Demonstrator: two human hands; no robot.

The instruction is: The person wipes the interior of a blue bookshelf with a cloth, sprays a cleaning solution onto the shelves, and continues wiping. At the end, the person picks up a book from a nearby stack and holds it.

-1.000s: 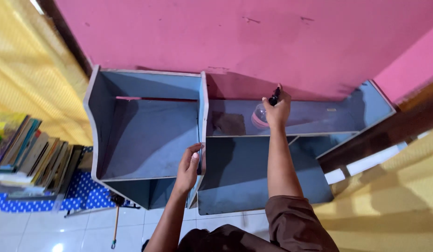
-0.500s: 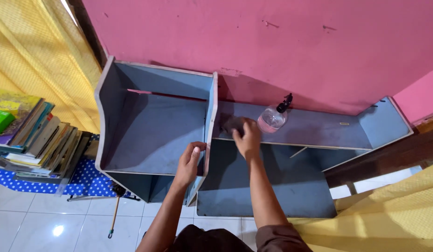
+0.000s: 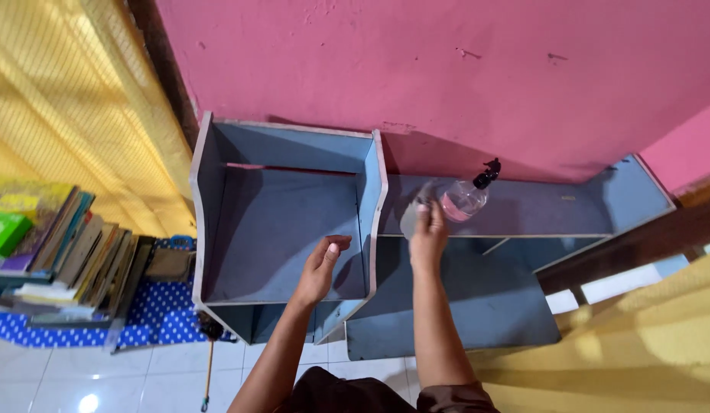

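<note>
A blue-grey shelf unit (image 3: 282, 229) stands against a pink wall (image 3: 446, 69). My left hand (image 3: 322, 268) hovers open over the tall left compartment, just off the upright divider (image 3: 372, 222). My right hand (image 3: 428, 237) is over the low shelf top (image 3: 538, 208), holding a grey cloth (image 3: 412, 213) that looks blurred and partly lifted. A clear spray bottle (image 3: 463, 200) with pink liquid and a black nozzle stands just right of the cloth, not touched.
A stack of books (image 3: 53, 248) leans at the left on a blue dotted mat (image 3: 160, 317). Yellow curtain (image 3: 72, 115) hangs at the left, and yellow cloth (image 3: 638, 344) fills the lower right. A thin stick (image 3: 209, 371) lies on the white tiled floor.
My right hand let go of the spray bottle, moved left and took hold of the grey cloth. My left hand came off the divider edge and opened.
</note>
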